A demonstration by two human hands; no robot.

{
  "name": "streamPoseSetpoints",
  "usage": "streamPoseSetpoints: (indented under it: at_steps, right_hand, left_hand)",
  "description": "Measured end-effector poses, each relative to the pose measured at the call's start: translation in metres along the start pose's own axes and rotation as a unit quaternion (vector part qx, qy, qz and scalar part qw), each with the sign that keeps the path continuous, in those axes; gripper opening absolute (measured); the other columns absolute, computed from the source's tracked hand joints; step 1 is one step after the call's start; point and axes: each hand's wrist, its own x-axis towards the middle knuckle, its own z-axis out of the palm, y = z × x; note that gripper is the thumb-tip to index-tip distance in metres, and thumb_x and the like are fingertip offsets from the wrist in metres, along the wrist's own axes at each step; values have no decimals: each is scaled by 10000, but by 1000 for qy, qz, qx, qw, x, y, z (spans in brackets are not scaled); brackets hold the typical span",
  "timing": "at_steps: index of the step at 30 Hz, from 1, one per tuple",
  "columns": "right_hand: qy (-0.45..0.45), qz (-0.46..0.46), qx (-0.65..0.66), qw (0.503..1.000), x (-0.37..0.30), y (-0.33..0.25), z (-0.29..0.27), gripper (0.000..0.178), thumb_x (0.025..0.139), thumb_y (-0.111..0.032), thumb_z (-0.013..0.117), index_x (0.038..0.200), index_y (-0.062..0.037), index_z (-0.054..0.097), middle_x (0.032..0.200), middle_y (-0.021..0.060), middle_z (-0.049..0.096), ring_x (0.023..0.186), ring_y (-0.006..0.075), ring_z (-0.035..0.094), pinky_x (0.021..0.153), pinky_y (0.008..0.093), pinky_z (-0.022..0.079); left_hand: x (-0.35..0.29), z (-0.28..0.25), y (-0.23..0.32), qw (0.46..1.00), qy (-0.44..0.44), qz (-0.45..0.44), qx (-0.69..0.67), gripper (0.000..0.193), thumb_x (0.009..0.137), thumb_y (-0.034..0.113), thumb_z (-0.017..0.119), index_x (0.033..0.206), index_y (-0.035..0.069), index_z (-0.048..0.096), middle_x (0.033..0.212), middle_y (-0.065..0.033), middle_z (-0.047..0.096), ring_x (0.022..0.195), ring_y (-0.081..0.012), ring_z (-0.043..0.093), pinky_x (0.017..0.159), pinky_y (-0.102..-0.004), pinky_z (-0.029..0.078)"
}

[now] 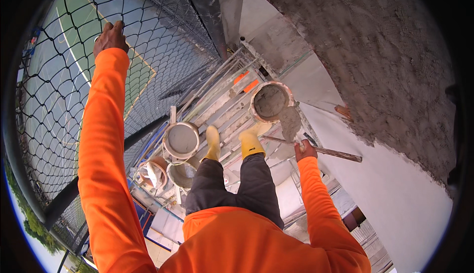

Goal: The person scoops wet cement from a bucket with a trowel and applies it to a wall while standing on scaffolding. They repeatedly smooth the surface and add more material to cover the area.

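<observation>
My left hand [111,39] is raised at the upper left, its fingers hooked through the wire of a chain-link fence [139,78]. Low on the right, my right hand [305,150] is closed round the handle of a trowel. Wet grey mortar covers the trowel's blade [290,123], which lies beside the rim of a round bucket [255,112]. More mortar [270,100] fills that bucket. A long narrow wooden strip [339,155] passes by my right hand; whether the hand touches it I cannot tell.
I stand in yellow boots [251,145] on scaffold planks [223,109]. Left of them are a bucket of grey liquid [181,139], another bucket [181,175] and a container with white plastic [153,174]. Rough mortar coats the wall [380,51] at right. A sports court [79,21] lies beyond the fence.
</observation>
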Motion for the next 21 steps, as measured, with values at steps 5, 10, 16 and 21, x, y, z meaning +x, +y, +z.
streamPoseSetpoints:
  at_steps: [5,10,16,21]
  right_hand:
    - [-4,5,11,1000,-10,-20,-4,470,900,-507,663,1142,-104,646,1042,225,726,1000,440,683,875,495,538]
    - [-11,27,25,999,-7,-33,-17,447,897,-504,660,1108,-110,646,1003,222,725,970,447,682,853,515,538]
    - [-16,18,-3,1000,6,-39,-34,432,903,-459,663,1104,-78,641,1037,212,723,971,443,677,863,513,523]
    - [2,-26,27,999,12,-35,-43,430,908,-448,662,1129,-80,634,1073,194,726,980,425,684,860,503,530]
  left_hand:
    - [2,1,-1,1000,5,3,-19,321,902,99,666,1208,180,613,1175,-58,618,1044,-328,678,861,-441,570]
    - [2,2,-2,1000,6,3,-13,325,897,84,670,1203,172,604,1166,-61,608,1037,-334,677,855,-444,569]
    - [8,10,-6,1000,1,12,-23,344,895,70,675,1212,175,591,1174,-66,596,1017,-329,682,837,-433,571]
    - [8,14,-9,1000,2,9,-13,339,902,63,665,1214,176,592,1171,-70,592,1005,-327,684,834,-432,571]
